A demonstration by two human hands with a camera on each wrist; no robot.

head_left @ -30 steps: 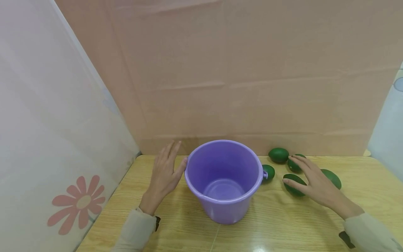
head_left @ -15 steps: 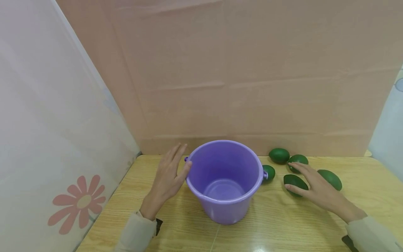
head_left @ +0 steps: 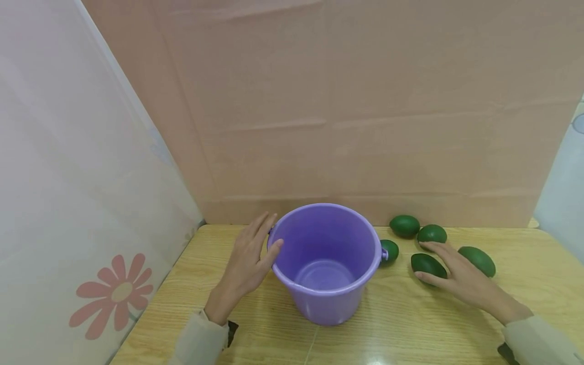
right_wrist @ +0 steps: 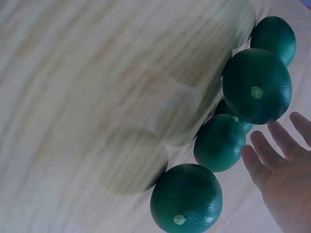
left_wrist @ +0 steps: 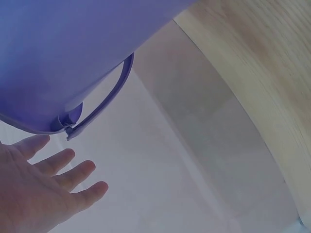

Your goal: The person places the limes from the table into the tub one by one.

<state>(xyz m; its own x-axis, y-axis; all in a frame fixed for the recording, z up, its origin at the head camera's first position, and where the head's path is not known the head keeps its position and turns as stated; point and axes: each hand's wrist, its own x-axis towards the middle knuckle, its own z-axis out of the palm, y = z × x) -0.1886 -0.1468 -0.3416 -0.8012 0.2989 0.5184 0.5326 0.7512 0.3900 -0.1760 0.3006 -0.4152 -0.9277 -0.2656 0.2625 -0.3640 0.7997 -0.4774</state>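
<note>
Okay, my left hand has straight fingers, holding nothing; purple bucket just right of it, contact unclear. One green fruit pokes out past it, left of my right hand: straight fingers, nothing gripped. Nearest fruit shows between thumb and fingers, two more fruits beyond the fingertips, a fifth fruit along its far side.

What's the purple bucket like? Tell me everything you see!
The purple bucket looks like smooth, slightly shiny plastic. It has a round rim, sides that narrow toward the bottom, and a handle hanging down outside. It stands upright on the wooden table, with nothing in it that shows. The thumb of the left hand overlaps the rim in the head view; I can't tell if it touches. A green fruit shows partly behind the bucket's right side.
</note>
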